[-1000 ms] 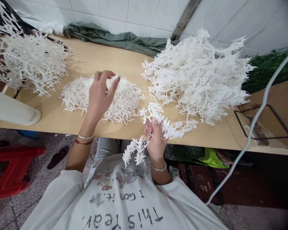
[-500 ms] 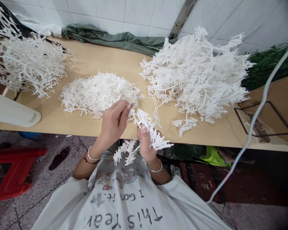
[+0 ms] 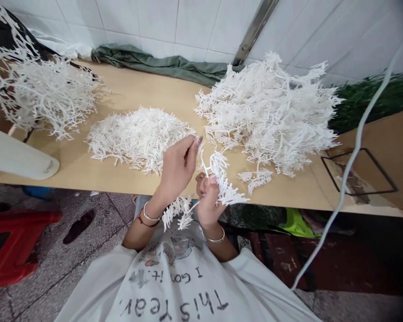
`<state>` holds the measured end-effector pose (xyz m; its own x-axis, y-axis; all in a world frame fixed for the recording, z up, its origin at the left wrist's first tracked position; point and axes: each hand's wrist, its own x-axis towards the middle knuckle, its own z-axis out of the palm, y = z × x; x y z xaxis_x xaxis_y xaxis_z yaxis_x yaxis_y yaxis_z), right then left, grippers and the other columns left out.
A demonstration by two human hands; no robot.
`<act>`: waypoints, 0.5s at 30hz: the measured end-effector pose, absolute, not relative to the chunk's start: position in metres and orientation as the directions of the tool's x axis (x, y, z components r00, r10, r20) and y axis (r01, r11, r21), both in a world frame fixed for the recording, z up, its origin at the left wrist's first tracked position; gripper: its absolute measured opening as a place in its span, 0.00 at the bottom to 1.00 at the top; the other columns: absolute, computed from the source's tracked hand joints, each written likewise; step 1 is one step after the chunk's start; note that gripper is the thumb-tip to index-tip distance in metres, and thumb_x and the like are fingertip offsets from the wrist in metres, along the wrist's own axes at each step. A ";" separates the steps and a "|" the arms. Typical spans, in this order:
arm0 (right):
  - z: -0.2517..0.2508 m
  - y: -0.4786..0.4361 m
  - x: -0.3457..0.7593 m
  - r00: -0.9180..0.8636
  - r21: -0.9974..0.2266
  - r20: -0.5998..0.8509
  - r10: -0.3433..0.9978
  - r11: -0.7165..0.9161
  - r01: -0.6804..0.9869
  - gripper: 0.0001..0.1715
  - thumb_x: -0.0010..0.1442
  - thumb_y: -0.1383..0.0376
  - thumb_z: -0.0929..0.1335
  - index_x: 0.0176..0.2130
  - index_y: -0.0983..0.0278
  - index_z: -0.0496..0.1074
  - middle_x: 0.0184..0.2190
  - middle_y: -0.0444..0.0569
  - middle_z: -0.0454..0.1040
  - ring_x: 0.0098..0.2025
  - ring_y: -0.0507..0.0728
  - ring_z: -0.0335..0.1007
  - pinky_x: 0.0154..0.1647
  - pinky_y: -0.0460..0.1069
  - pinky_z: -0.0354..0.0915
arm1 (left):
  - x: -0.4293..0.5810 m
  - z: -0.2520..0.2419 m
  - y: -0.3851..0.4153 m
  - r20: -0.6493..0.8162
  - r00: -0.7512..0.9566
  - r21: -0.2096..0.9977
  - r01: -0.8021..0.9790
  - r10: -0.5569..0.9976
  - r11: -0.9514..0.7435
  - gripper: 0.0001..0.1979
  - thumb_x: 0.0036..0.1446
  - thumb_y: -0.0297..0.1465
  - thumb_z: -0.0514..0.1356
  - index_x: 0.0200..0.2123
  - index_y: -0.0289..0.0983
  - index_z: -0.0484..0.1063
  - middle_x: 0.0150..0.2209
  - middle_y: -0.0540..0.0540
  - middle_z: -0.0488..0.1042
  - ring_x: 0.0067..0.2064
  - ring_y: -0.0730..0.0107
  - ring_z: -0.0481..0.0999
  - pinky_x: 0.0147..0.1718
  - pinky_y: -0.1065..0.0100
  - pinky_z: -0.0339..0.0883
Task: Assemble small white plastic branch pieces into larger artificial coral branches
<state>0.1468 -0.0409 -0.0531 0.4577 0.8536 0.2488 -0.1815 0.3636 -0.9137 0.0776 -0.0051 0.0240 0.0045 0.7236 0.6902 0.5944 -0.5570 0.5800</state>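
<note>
A white, many-tined plastic sprig [image 3: 224,185] is gripped in my right hand [image 3: 208,203], thumb pressed over its stem. Some of its twigs stick out to the right, and others hang on the left near my left wrist. Just above, my left hand [image 3: 177,167] is closed in a pinch beside the sprig's upper tip; whatever lies between those fingertips is too small to make out. Behind my left hand lies a low heap of short white pieces [image 3: 137,136]. A taller pile of white branched sprigs [image 3: 265,116] stands to the right, with a loose sprig [image 3: 255,179] before it.
At far left are a tangle of bare white branches [image 3: 50,96] and a cream cylinder [image 3: 20,154]. Green cloth [image 3: 154,65] runs along the wall. A white cable [image 3: 349,179] crosses the right side, before a cardboard box [image 3: 386,143]. A red stool [image 3: 16,241] stands below.
My left hand has moved right, from beside the low heap to the sprig's upper tip. The right hand still holds the sprig. The view has shifted slightly.
</note>
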 end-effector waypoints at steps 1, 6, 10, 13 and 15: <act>-0.050 -0.041 0.146 0.467 -0.910 0.234 0.853 0.361 -0.202 0.28 0.57 0.45 0.62 0.25 0.64 0.51 0.18 0.40 0.52 0.21 0.47 0.54 0.29 0.46 0.62 | 0.078 0.024 -0.005 0.685 -0.008 0.588 0.596 0.729 -0.546 0.20 0.66 0.35 0.48 0.23 0.34 0.48 0.18 0.53 0.49 0.21 0.82 0.49 0.21 0.72 0.45; -0.035 -0.039 0.142 0.462 -0.872 0.249 0.851 0.405 -0.275 0.31 0.55 0.45 0.65 0.22 0.63 0.47 0.15 0.37 0.46 0.17 0.44 0.46 0.26 0.45 0.62 | 0.078 0.024 -0.001 0.657 -0.046 0.625 0.591 0.753 -0.509 0.21 0.66 0.37 0.48 0.22 0.34 0.49 0.17 0.53 0.50 0.20 0.82 0.49 0.21 0.72 0.44; -0.032 -0.039 0.139 0.465 -0.829 0.296 0.834 0.466 -0.309 0.32 0.56 0.47 0.66 0.21 0.63 0.46 0.14 0.37 0.45 0.15 0.43 0.43 0.24 0.45 0.60 | 0.078 0.023 0.001 0.651 -0.073 0.658 0.551 0.756 -0.513 0.21 0.65 0.37 0.48 0.22 0.34 0.50 0.17 0.53 0.50 0.20 0.82 0.49 0.21 0.71 0.44; -0.031 -0.038 0.136 0.472 -0.822 0.317 0.822 0.487 -0.295 0.31 0.57 0.48 0.65 0.21 0.63 0.45 0.14 0.38 0.47 0.15 0.44 0.42 0.23 0.46 0.59 | 0.080 0.022 0.003 0.665 -0.105 0.667 0.528 0.739 -0.525 0.21 0.65 0.37 0.49 0.22 0.34 0.49 0.17 0.53 0.50 0.20 0.82 0.49 0.21 0.71 0.43; -0.028 -0.038 0.135 0.468 -0.833 0.320 0.824 0.480 -0.276 0.31 0.57 0.47 0.65 0.22 0.63 0.45 0.14 0.39 0.46 0.15 0.44 0.41 0.21 0.45 0.57 | 0.081 0.022 0.005 0.673 -0.117 0.666 0.526 0.730 -0.529 0.21 0.66 0.37 0.48 0.22 0.34 0.49 0.17 0.53 0.49 0.20 0.82 0.48 0.21 0.70 0.43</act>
